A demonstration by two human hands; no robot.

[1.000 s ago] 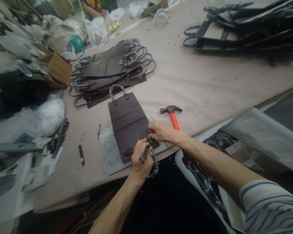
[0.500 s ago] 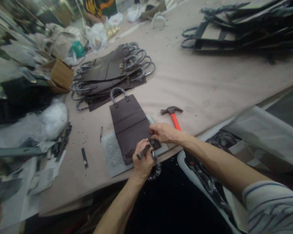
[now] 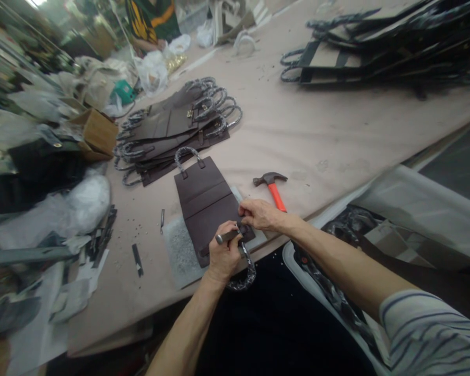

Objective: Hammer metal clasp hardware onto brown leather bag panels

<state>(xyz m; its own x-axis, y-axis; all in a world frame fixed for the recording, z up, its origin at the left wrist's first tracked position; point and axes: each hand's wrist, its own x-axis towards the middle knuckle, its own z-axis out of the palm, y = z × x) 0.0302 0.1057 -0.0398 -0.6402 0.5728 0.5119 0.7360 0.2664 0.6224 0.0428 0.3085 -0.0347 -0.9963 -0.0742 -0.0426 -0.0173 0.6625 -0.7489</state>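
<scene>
A dark brown bag panel (image 3: 207, 196) lies on a grey stone slab (image 3: 178, 253) at the table's near edge. One plastic-wrapped handle (image 3: 187, 151) stands at its far end; another wrapped handle (image 3: 250, 274) hangs over the edge beside my left hand. My left hand (image 3: 224, 261) is closed around a short metal punch (image 3: 226, 237), tilted over the panel's near end. Fingers of my right hand (image 3: 261, 214) are pinched at the panel's near right corner; what they hold is hidden. To the right lies a claw hammer (image 3: 273, 188) with a red handle, touched by neither hand.
Several brown bag panels (image 3: 168, 125) with wrapped handles are piled beyond. Black bag pieces (image 3: 332, 68) are stacked at far right. A thin metal rod (image 3: 162, 221) and a dark strip (image 3: 137, 259) lie left of the slab. Plastic bags and a cardboard box (image 3: 97, 130) crowd the left.
The punch in my left hand has tilted lower, and the near handle has swung slightly. My right hand remains at the panel's corner. The whole view has shifted a little.
</scene>
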